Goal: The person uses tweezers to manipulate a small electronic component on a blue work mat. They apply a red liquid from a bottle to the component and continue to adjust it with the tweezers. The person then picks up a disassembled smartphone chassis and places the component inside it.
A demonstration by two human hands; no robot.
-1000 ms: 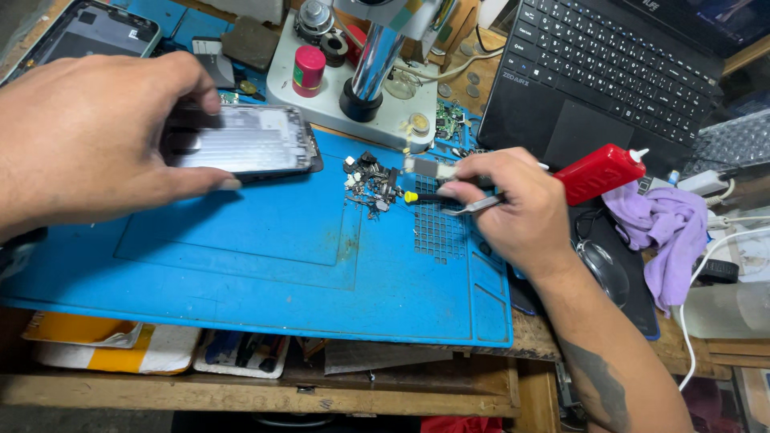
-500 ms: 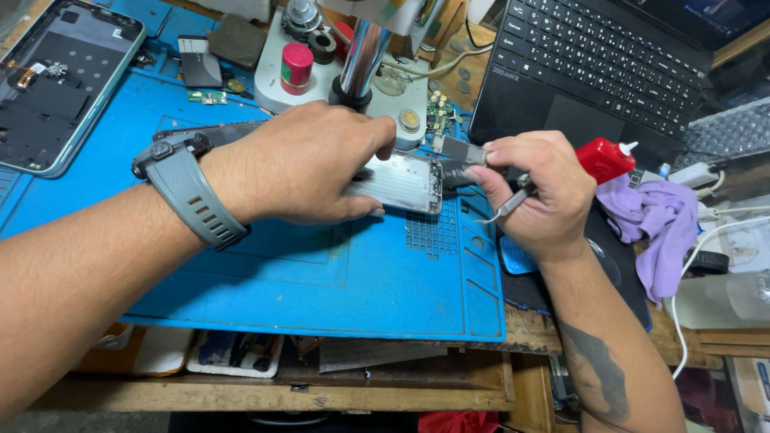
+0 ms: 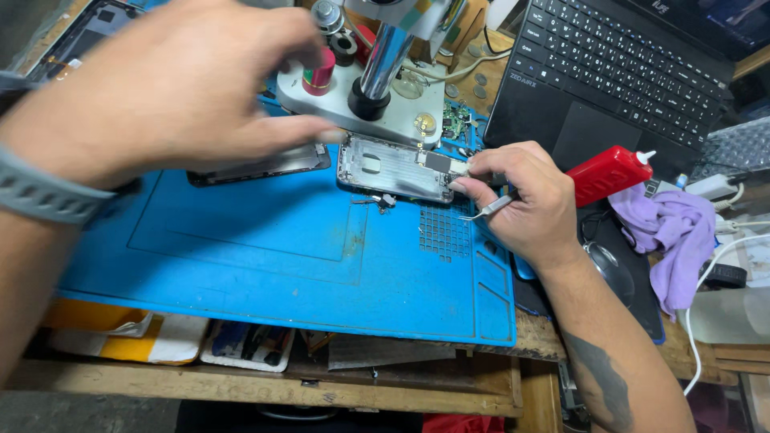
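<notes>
Right hand (image 3: 525, 200): grip closed on tweezers (image 3: 491, 208), fingertips touching the phone frame (image 3: 397, 168) lying on the blue mat (image 3: 281, 256). Left hand (image 3: 172, 88), blurred above the screen (image 3: 261, 167): grip loose, holding nothing.

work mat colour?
Blue: the silicone work mat under the phone housing, clearest in the head view.

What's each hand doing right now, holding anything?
Left hand: blurred, raised above the dark phone screen; grip cannot be told.
Right hand: closed on tweezers, fingertips at the open phone housing.
</notes>
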